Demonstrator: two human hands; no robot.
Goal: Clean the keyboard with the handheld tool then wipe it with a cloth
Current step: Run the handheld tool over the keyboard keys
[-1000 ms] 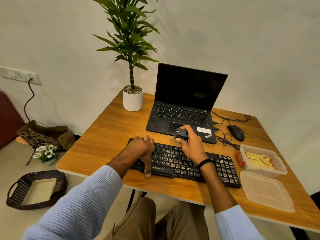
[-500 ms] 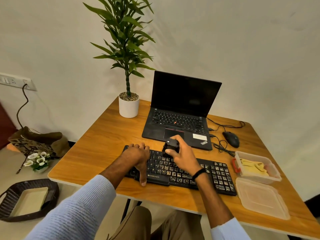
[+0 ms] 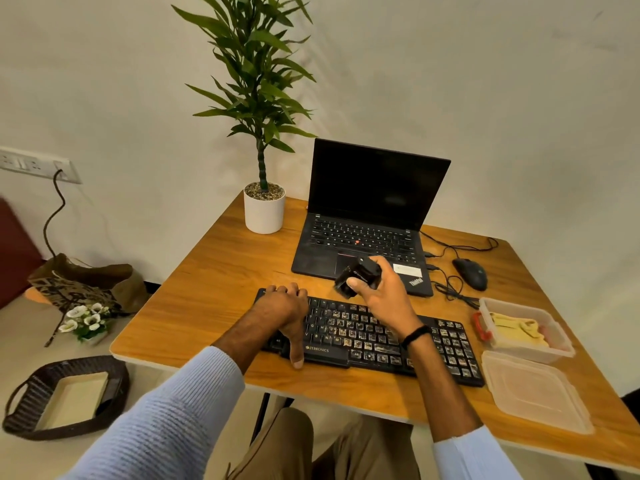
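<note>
A black keyboard (image 3: 360, 337) with dusty keys lies near the front edge of the wooden table (image 3: 207, 292). My left hand (image 3: 285, 311) grips its left end, fingers over the far edge and thumb down the near edge. My right hand (image 3: 382, 294) holds a small black handheld tool (image 3: 356, 275), tilted and lifted a little above the keyboard's far edge. A yellow cloth (image 3: 517, 329) lies in an open clear plastic box (image 3: 526, 351) to the right of the keyboard.
An open black laptop (image 3: 367, 216) stands behind the keyboard, a potted plant (image 3: 264, 209) at its left, a black mouse (image 3: 471, 273) with cables at its right. The box's lid (image 3: 535, 393) lies at the front right. A dark basket (image 3: 65, 396) and a bag sit on the floor at left.
My right hand has lifted the tool off the keyboard's far edge and tilted it. My left hand has stayed on the keyboard's left end. The camera has tipped up slightly.
</note>
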